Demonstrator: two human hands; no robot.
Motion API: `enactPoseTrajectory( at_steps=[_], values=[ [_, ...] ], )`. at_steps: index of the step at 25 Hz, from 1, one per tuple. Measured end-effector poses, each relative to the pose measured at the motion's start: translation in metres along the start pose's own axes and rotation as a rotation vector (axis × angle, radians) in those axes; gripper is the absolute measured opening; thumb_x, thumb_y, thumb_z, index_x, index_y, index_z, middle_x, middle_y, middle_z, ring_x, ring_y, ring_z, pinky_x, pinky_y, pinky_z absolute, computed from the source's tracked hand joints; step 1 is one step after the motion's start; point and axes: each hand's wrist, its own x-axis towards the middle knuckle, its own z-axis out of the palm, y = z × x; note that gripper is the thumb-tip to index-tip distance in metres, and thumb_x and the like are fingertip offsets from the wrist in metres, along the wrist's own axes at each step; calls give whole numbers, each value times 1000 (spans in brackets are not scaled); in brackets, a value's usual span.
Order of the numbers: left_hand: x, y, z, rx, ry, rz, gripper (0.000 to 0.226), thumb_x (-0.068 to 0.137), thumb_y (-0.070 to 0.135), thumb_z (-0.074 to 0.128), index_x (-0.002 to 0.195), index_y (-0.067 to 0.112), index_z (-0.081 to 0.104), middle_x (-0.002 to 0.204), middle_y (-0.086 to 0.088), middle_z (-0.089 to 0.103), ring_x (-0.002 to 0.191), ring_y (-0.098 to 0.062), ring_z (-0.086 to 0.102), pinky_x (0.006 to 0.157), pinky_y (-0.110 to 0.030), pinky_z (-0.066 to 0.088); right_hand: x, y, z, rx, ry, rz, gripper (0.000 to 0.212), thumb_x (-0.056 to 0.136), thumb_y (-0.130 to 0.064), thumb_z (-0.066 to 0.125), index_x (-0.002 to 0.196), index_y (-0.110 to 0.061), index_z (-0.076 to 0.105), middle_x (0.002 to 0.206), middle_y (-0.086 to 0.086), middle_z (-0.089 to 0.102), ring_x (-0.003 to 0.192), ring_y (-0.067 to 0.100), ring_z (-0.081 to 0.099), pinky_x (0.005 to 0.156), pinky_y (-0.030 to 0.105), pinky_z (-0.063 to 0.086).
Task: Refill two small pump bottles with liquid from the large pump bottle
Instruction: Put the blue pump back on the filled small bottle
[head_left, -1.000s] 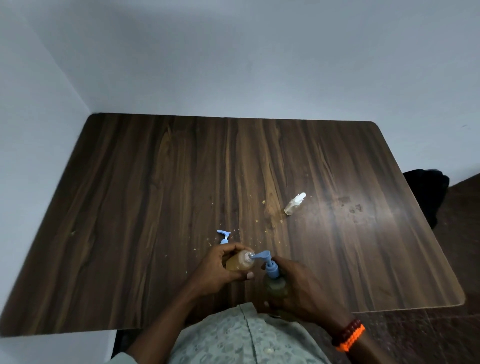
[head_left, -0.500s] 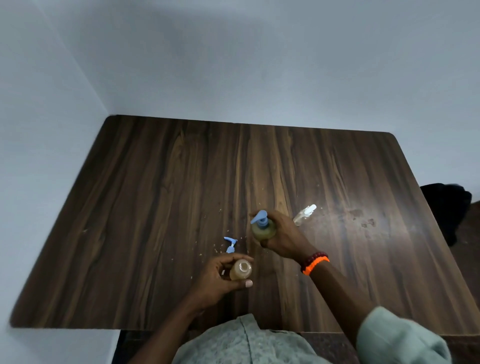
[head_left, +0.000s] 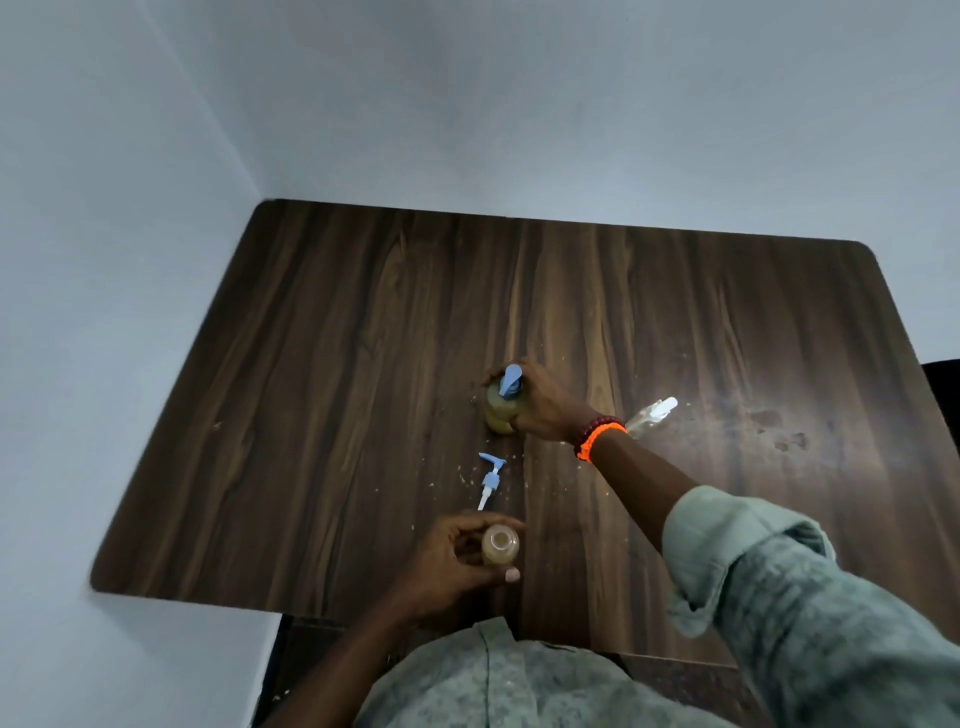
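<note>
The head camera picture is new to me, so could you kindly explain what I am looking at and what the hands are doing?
There is no machine here: a person wears one wide-angle camera on the head, looking forward and down at their own two bare hands over a dark wooden table.

The right hand, with a red and orange bracelet at the wrist, grips the large pump bottle, which stands on the table with its blue pump on. The left hand, near the body, holds a small bottle with its top open and brownish liquid inside.

Between them lies a loose blue pump head. A second small bottle with a white top lies on its side behind the right wrist. Small crumbs or drips dot the table.
</note>
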Motion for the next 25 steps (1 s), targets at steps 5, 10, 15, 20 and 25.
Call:
enactPoseTrajectory(
  at_steps=[5, 10, 15, 20, 25],
  values=[
    [2, -2, 1, -8, 18, 0, 47, 73, -4, 90, 114, 13, 77, 120, -9, 78, 110, -12, 75, 96, -24, 58, 0, 4, 8, -31, 0, 23, 52, 83, -19, 83, 130, -10, 61, 131, 7, 60, 119, 28, 63, 95, 32, 53],
    [3, -2, 1, -4, 40, 12, 47, 72, -5, 91, 114, 12, 78, 118, -11, 78, 108, -14, 75, 94, -25, 59, -10, 4, 6, -123, -47, 53, 110, 82, -8, 81, 165, -19, 9, 157, 19, 42, 135, 37, 53, 112, 52, 49],
    [0, -7, -3, -9, 80, 14, 48, 72, -8, 89, 116, 5, 76, 120, -13, 78, 114, -26, 74, 97, -28, 59, -49, 29, 42, -176, 147, 374, 34, 90, -26, 78, 113, -3, 68, 111, 17, 72, 95, 26, 67, 85, 42, 60],
    [-2, -8, -6, 3, 84, 34, 47, 73, -7, 89, 117, 4, 75, 118, -10, 78, 114, -19, 73, 99, -29, 59, -62, 25, 93, 29, 16, 503, 34, 94, -41, 73, 74, -18, 59, 80, 2, 68, 66, 16, 63, 49, 18, 46],
    [-6, -10, -11, -15, 82, 46, 47, 73, -6, 89, 115, 12, 77, 116, 2, 80, 113, -11, 73, 101, -30, 58, -40, 22, 109, -86, 85, 533, 51, 90, -57, 71, 108, -9, 75, 96, 9, 74, 87, 23, 68, 66, 29, 48]
  ],
)
